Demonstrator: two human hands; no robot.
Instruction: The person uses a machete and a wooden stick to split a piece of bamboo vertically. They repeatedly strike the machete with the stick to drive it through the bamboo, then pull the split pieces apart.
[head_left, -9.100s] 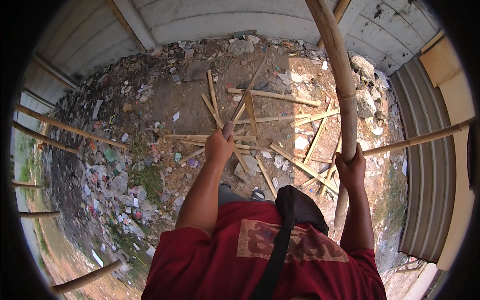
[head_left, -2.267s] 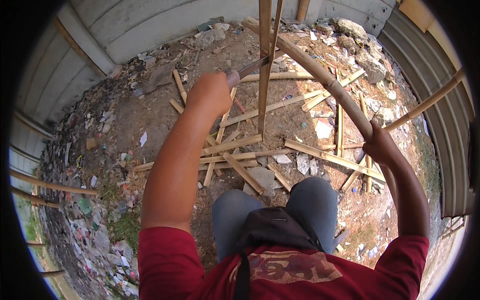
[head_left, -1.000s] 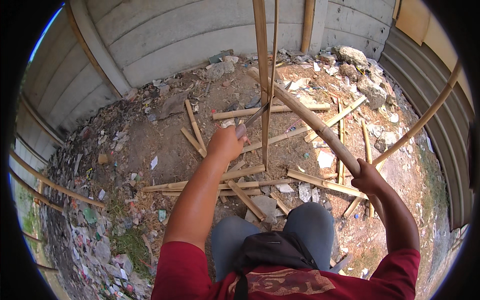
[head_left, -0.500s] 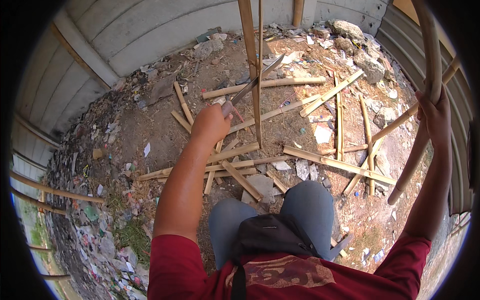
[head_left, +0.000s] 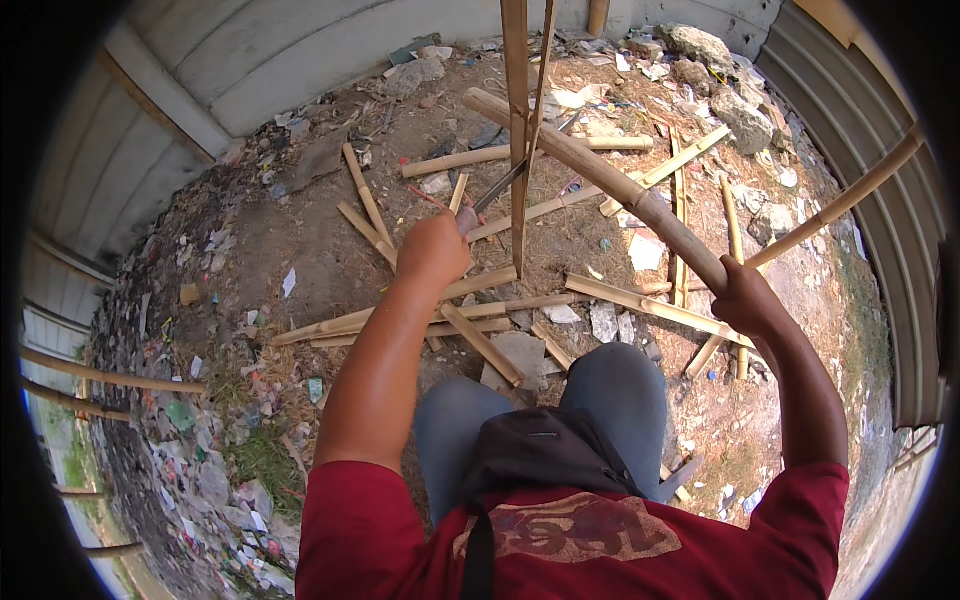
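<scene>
My left hand [head_left: 433, 250] is closed round the handle of a long-bladed knife [head_left: 495, 191]. Its blade points up and to the right, set in the split of an upright bamboo pole [head_left: 517, 110]. Above the blade, the pole parts into two strips; its lower end stands by the cut pieces in front of my knees. My right hand [head_left: 745, 300] grips one end of a thick round bamboo stick [head_left: 660, 218]. The stick slants to the far left and crosses over the blade's far part, hiding some of it; I cannot tell whether they touch.
Several split bamboo lengths [head_left: 665, 318] lie crisscross before my knees. Rubble chunks [head_left: 742, 122] sit at the far right, and litter covers the ground at left. A concrete panel wall [head_left: 300, 50] closes the back; corrugated sheeting [head_left: 850, 130] and a leaning bamboo pole [head_left: 850, 200] stand at right.
My right hand has swung the bamboo stick down and leftward, from raised at the far right to across the knife blade. My left hand with the knife has shifted slightly right and nearer.
</scene>
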